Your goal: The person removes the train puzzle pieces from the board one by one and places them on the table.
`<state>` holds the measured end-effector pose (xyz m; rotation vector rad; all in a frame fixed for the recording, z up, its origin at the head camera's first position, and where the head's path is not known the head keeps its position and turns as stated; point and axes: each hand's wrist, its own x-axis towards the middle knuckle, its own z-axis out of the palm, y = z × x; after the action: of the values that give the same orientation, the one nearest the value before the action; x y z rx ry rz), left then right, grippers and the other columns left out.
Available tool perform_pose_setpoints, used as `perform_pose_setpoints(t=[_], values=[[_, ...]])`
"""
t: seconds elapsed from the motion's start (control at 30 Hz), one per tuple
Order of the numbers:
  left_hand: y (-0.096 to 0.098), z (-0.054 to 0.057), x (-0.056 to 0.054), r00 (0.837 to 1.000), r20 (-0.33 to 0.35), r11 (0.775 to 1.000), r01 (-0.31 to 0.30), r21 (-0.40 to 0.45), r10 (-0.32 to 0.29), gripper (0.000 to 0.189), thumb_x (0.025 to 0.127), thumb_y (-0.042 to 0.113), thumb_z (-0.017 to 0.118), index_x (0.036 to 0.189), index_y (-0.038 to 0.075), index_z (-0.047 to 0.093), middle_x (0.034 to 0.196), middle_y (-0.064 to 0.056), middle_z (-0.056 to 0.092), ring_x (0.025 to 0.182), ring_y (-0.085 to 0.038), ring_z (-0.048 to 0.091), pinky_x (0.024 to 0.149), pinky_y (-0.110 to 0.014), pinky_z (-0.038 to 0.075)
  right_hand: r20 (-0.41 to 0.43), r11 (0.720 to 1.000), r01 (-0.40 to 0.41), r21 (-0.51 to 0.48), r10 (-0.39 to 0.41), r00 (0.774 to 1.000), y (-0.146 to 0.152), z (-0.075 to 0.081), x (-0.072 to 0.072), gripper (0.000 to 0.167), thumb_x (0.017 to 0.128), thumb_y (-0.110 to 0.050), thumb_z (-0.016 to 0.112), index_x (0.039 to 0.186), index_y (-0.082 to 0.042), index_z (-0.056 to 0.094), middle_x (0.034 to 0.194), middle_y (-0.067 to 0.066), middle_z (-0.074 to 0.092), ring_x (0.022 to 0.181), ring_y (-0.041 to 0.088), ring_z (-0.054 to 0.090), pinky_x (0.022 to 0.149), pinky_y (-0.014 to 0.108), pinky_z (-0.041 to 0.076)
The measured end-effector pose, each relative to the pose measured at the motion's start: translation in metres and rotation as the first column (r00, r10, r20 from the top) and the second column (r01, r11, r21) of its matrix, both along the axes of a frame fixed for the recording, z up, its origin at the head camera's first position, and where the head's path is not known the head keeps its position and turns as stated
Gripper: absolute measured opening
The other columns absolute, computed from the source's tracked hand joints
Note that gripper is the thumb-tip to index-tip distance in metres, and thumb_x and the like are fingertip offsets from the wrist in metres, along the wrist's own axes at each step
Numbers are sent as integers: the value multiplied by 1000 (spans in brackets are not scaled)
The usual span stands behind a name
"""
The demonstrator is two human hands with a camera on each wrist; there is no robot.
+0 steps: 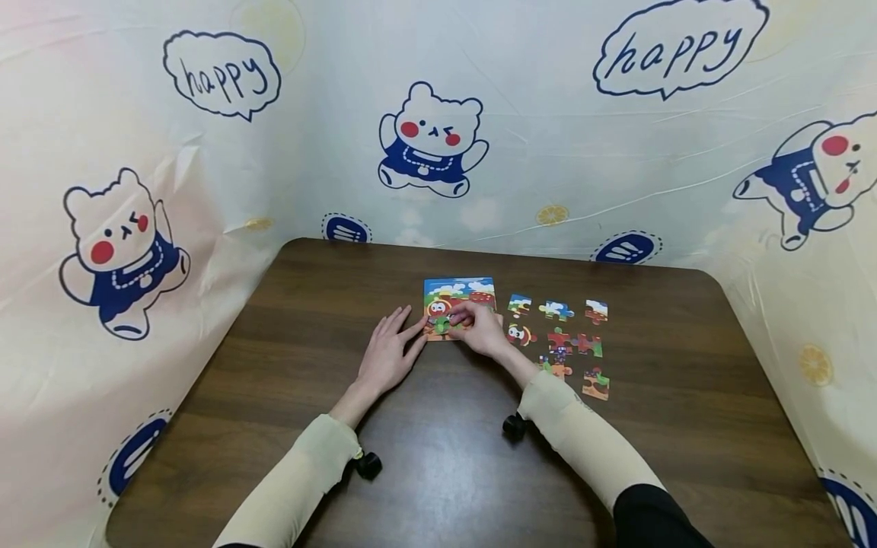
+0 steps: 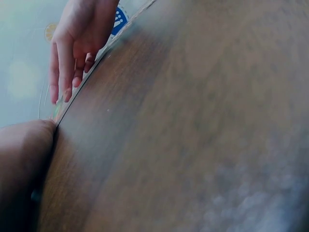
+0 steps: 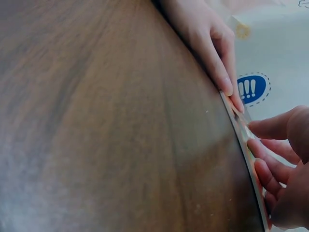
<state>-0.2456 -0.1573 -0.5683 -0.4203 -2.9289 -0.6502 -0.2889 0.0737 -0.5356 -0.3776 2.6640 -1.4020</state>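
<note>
A colourful picture puzzle board (image 1: 459,286) lies flat towards the far side of the table. My left hand (image 1: 388,354) rests at its left edge, fingers extended, with the thumb and index finger touching the lower left corner. Over the board's middle, my right hand (image 1: 481,329) curls its fingers and pinches a small puzzle piece close against the surface; the fingers mostly hide that piece. From the right wrist view, the right thumb and fingertips (image 3: 256,145) meet the board's edge-on face. Right of the board lie several loose jigsaw pieces (image 1: 559,341), roughly in rows.
The brown wooden table (image 1: 438,457) has rounded far corners. A pale printed cloth (image 1: 521,152) with bears and lettering stands behind and on both sides. Small black devices (image 1: 368,466) hang under both wrists, below light sleeves (image 1: 582,434).
</note>
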Motion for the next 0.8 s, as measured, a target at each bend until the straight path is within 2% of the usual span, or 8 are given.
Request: perform_pose_setpoints(t=[0.4, 0.8], values=[[1, 1, 0, 1000, 8, 1000, 1, -21, 0, 50, 115, 44, 56, 160, 23, 59, 177, -15, 41, 169, -34, 33, 139, -58, 22, 20, 1000, -25, -12, 26, 999, 0, -2, -2, 45, 92, -15, 90, 134, -5, 76, 115, 11, 84, 108, 32, 75, 117, 56, 26], [1, 1, 1, 1000, -27, 1000, 5, -1, -5, 49, 114, 42, 58, 159, 22, 62, 174, -18, 45, 167, -36, 36, 138, -60, 25, 4, 996, -69, 59, 68, 998, 1, -1, 0, 51, 94, -18, 89, 141, -4, 73, 114, 8, 82, 101, 26, 70, 122, 59, 26]])
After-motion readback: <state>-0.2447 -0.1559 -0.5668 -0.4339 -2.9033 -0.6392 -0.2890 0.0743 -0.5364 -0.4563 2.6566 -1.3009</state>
